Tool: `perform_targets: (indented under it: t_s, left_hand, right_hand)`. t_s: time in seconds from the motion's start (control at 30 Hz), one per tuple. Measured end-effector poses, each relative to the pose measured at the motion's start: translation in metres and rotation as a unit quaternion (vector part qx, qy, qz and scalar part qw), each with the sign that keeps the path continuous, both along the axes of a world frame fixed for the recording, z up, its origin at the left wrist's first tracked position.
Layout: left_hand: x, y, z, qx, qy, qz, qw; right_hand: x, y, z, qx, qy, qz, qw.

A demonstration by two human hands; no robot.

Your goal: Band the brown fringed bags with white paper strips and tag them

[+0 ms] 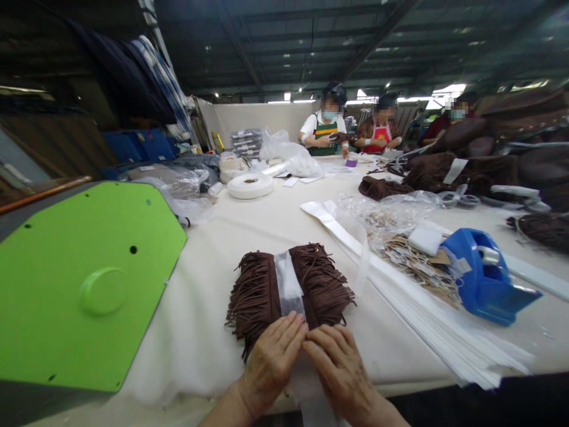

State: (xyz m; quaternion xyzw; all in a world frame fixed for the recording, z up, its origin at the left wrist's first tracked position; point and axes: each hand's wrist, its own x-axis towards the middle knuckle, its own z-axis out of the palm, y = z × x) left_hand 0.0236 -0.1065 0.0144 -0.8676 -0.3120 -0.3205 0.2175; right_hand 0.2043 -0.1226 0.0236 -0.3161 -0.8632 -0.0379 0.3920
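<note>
A dark brown fringed bundle (262, 279) lies on the table in front of me, its fringe spreading to both sides. A clear and white plastic strip (288, 279) runs over its middle, and a loose length (311, 385) hangs below between my wrists. My left hand (275, 347) presses its fingers, held together, over the strip at the bundle's near edge. Beside it, fingertips touching, my right hand (335, 362) curls its fingers on the same edge, where the strip comes down. Both thumbs are mostly hidden.
On the left stands a green panel (146, 284). To the right are long white strips (413, 302), a heap of tags (418, 267) and a blue tape dispenser (484, 279). A white roll (250, 185) lies farther back. Several people work across the table.
</note>
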Motion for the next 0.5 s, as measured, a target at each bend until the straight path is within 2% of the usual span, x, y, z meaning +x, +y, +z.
perform_targets:
  t_s: [0.17,0.27,0.33,0.4,0.5]
  left_hand:
    - [0.000,0.000,0.001,-0.002,-0.004,0.010,1.000]
    - [0.000,0.001,-0.001,0.001,0.001,0.013,1.000]
    - [0.000,0.001,-0.003,0.002,0.000,0.013,1.000]
    - [-0.001,0.002,-0.006,0.005,0.002,0.013,1.000]
    - [0.000,0.001,-0.008,0.008,0.028,0.014,0.999]
  right_hand:
    - [0.005,0.018,0.019,-0.067,0.000,0.043,0.997]
    - [0.000,0.040,0.034,-0.121,0.025,-0.055,0.991]
    - [-0.010,0.058,0.038,-0.163,0.003,-0.129,0.978]
    - [-0.021,0.073,0.036,-0.198,-0.037,-0.168,0.965]
    - [-0.030,0.085,0.026,-0.218,-0.051,-0.190,0.956]
